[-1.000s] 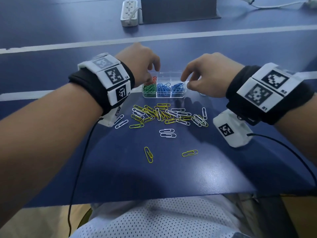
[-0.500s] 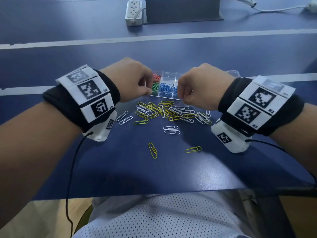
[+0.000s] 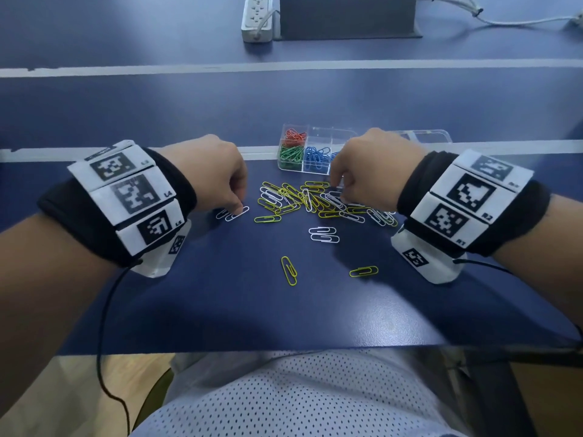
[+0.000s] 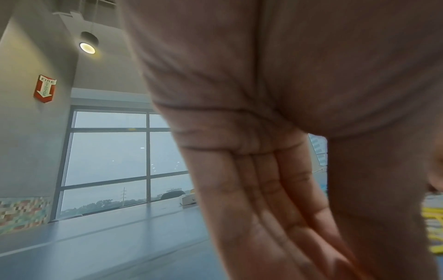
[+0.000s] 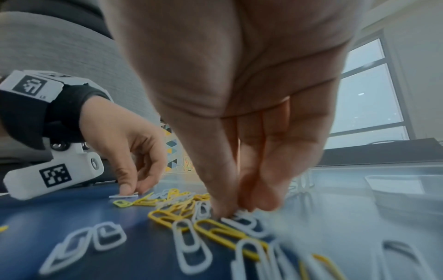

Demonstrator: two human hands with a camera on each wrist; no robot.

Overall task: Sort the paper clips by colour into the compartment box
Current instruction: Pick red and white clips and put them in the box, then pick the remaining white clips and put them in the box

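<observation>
**Red, green and blue are sorted; yellow and white are waiting**

I am looking first at the blue surface, which is carrying everything. At its far side the clear compartment box is standing, with its open lid lying beside it on the right. Red clips are lying in the far left compartment, green clips in the near left one, and blue clips beside the green. I am judging that these three colours are finished, because I am seeing none of them loose.

The mixed pile of yellow and white clips is still lying just in front of the box, so I am estimating the work at about half. A white pair and two single yellow clips are lying apart, nearer to me.

My left hand is reaching down, its fingers pressing on a white clip at the left edge of the pile; I cannot tell if they are already pinching it. My right hand is going into the pile, its fingers coming together on a white clip there.

The tangled clips are the main difficulty. A power strip is standing far behind, not disturbing.
</observation>
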